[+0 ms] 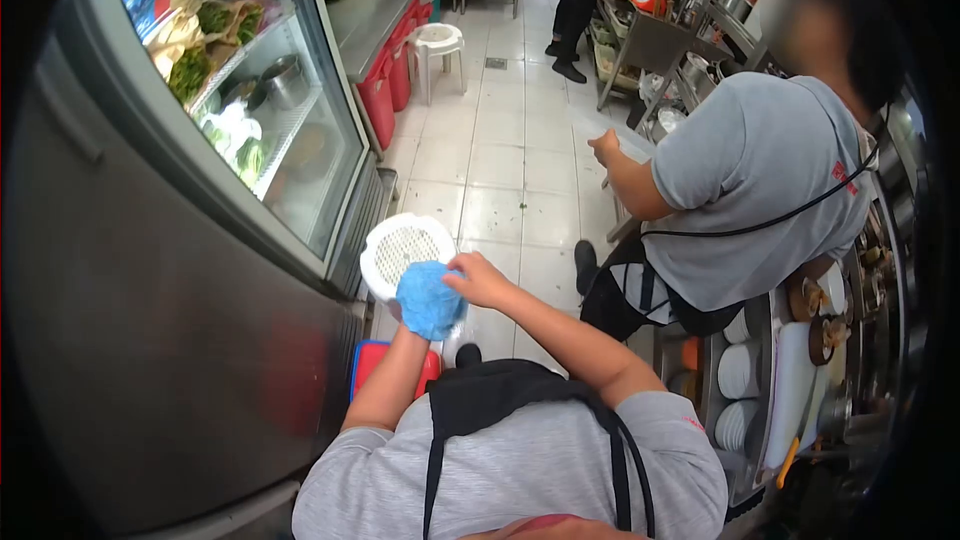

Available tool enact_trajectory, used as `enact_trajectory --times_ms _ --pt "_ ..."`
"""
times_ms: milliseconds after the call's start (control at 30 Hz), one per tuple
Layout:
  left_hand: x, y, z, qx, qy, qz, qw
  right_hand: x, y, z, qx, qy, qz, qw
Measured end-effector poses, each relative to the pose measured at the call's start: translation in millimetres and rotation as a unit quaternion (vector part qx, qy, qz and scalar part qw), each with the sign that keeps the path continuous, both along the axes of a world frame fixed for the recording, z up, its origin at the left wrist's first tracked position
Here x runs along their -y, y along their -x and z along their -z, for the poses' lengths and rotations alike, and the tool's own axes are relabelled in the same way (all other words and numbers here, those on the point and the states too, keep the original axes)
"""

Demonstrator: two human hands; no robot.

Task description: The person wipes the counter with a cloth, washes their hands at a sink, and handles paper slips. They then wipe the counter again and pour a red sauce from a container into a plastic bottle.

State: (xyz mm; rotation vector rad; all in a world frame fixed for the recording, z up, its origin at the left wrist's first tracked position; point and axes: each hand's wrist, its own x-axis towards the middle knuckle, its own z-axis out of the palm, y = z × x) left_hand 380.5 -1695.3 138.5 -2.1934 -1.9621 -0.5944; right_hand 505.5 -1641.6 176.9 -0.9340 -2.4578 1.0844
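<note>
Head view | left hand point(428, 302) grips crumpled blue cloth | right hand point(478, 278) pinches it | round perforated white strainer point(400, 248)

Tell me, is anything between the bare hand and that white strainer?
Only the blue cloth. It lies bunched against the white strainer, with the right hand touching its top edge. The left hand is hidden under the cloth.
</note>
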Motion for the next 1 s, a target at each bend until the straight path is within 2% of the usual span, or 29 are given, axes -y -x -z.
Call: enact_trajectory --times_ms 67,100,133,200,233,300,333,367,400,433,467,500,533,567,633,667,733,800,867,933,967,1000 --pt "-28.9 -10.6 -64.6 -0.027 0.025 0.021 0.999 -33.4 0.0 11.4 -0.057 0.208 0.133 0.967" --pt "-47.9 -10.1 -80.4 -0.031 0.052 0.028 0.998 -46.7 -0.9 12.0 -0.081 0.313 0.197 0.926" --pt "-64.6 -14.4 -72.7 0.002 0.028 0.026 0.999 -60.2 -0.6 12.5 -0.122 0.418 0.228 0.871" --pt "-103.0 -29.0 -28.6 0.063 -0.02 0.02 0.998 -83.2 2.3 -0.6 -0.201 0.605 0.279 0.718" --pt "-122.9 -36.0 -4.1 0.092 -0.046 0.017 0.995 -94.7 1.3 -18.3 -0.289 0.665 0.206 0.657" --pt "-154.2 -42.8 -7.2 0.151 -0.101 0.011 0.983 -116.4 8.8 -26.9 -0.343 0.702 0.131 0.611" --pt "-172.8 -36.0 -9.6 0.158 0.044 0.029 0.986 -129.3 14.5 -30.2 -0.368 0.716 0.091 0.586" --pt "-186.1 -27.4 -77.7 0.163 0.187 0.046 0.968 -144.1 19.6 -32.8 -0.391 0.727 0.051 0.562" --pt "-203.1 -20.0 -125.9 0.166 0.327 0.062 0.928 -157.9 23.3 -34.0 -0.411 0.737 0.013 0.536" --pt "-224.9 -14.8 -139.9 0.199 0.245 0.038 0.948 -170.8 25.9 -33.4 -0.429 0.747 -0.025 0.508" --pt "-246.4 -9.3 -160.0 0.293 0.202 0.061 0.933 -181.9 28.5 -30.5 -0.445 0.756 -0.061 0.476" --pt "-265.3 -4.0 -178.8 0.38 0.16 0.081 0.907 -194.0 33.9 -25.0 -0.395 0.775 -0.072 0.488" --pt "-284.8 -1.7 -196.3 0.515 0.121 0.122 0.84 -206.2 39.4 -19.6 -0.344 0.792 -0.083 0.497" --pt "-303.0 -1.0 -209.9 0.634 0.08 0.164 0.751 -208.0 40.8 -42.9 -0.301 0.805 -0.076 0.505" --pt "-336.8 5.2 -223.6 0.725 0.015 0.242 0.645 -213.2 41.1 -96.2 -0.234 0.815 -0.057 0.528" --pt "-355.1 8.0 -224.2 0.763 -0.004 0.254 0.595 -228.0 51.3 -85.6 -0.254 0.816 -0.036 0.518" --pt "-394.1 18.1 -206.6 0.803 -0.026 0.24 0.545 -257.2 64.4 -66.2 -0.287 0.823 -0.023 0.49" --pt "-426.4 21.9 -187.7 0.819 -0.1 0.127 0.551 -294.9 62.9 -57.4 -0.335 0.828 -0.092 0.44" --pt "-453.7 29.8 -158.1 0.762 -0.141 -0.006 0.632 -332.1 55.8 -53.3 -0.385 0.821 -0.177 0.383" --pt "-486.9 50.3 -116.6 0.68 -0.18 -0.07 0.707 -367.1 54.9 -49.3 -0.426 0.79 -0.209 0.388" --pt "-498.2 58.3 -100.4 0.606 -0.202 -0.103 0.763 -384.9 56.0 -46.9 -0.444 0.768 -0.213 0.408" --pt "-509.2 66.3 -86.5 0.525 -0.225 -0.131 0.81 -401.2 57.8 -44.4 -0.457 0.74 -0.196 0.453"
